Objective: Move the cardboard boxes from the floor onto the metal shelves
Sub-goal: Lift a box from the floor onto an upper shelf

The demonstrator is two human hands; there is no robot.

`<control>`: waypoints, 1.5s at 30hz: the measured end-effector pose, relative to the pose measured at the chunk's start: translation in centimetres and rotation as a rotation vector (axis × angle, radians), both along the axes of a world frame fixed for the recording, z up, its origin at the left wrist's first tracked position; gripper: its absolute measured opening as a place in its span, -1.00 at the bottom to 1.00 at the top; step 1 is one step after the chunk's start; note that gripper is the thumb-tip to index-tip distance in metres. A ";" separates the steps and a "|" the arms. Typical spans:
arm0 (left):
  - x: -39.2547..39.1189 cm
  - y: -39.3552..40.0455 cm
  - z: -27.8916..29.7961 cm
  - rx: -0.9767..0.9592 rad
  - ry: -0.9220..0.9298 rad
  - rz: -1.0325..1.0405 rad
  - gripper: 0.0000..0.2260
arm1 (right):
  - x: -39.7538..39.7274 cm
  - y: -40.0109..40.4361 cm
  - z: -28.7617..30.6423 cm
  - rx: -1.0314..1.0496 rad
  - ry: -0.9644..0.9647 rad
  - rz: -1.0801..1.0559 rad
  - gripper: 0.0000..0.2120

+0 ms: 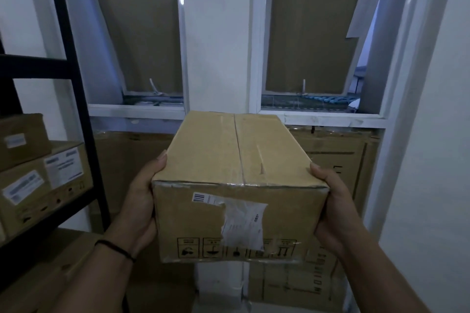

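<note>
A taped cardboard box (229, 160) with a torn white label and handling symbols on its near face is held up in front of me at chest height. My left hand (140, 201) grips its left side with the thumb on the top edge. My right hand (333, 206) grips the right side in the same way. The black metal shelf (76, 99) stands at the left, its upright post about a hand's width from the box. Labelled cardboard boxes (43, 185) sit stacked on one of its levels.
Straight ahead is a white wall column (218, 33) between two windows covered with cardboard sheets (310, 33). Large flat cartons (338, 160) lean against the wall below the sills. A white wall (437, 134) closes in on the right.
</note>
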State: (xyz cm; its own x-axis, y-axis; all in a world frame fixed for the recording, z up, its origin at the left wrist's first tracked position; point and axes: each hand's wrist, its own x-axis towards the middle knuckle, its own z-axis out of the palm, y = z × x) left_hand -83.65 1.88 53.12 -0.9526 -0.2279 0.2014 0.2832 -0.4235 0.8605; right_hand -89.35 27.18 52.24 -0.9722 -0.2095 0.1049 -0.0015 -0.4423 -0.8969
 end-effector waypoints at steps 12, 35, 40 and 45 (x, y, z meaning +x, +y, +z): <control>-8.6 -4.3 2.7 -0.014 0.081 0.273 -0.72 | -13.7 -6.3 2.6 -0.035 0.090 0.231 -0.60; -6.3 -1.9 8.9 -0.131 0.204 0.923 -0.71 | -23.9 -16.8 9.5 -0.145 0.193 0.886 -0.72; -4.6 -1.9 10.2 -0.197 0.196 1.026 -0.70 | -23.3 -19.0 10.6 -0.209 0.197 0.979 -0.74; -3.4 -3.4 12.1 -0.235 0.230 1.104 -0.57 | -22.7 -21.8 12.6 -0.235 0.224 1.047 -0.71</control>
